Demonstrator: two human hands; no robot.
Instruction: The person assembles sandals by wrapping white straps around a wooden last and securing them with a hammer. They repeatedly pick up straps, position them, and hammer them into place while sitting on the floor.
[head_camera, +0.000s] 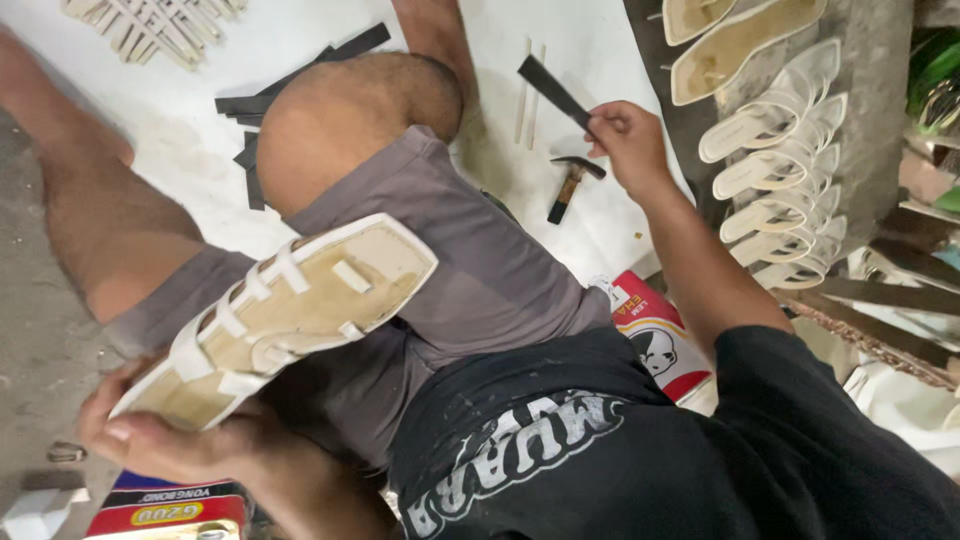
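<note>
The black shirt (600, 470) fills the foreground, below the knee (350, 120). Down-left of the knee, the left hand (160, 440) grips the heel end of a white sandal (290, 300), sole up, whose toe rests on the thigh under the knee. Dark strips (290, 85) lie just left of the knee. Right of it lies a hammer (570, 185); above that the right hand (625, 140) pinches a dark strip (552, 90), perhaps leather. Far right of the knee are white sandals (780, 170) in a row
</note>
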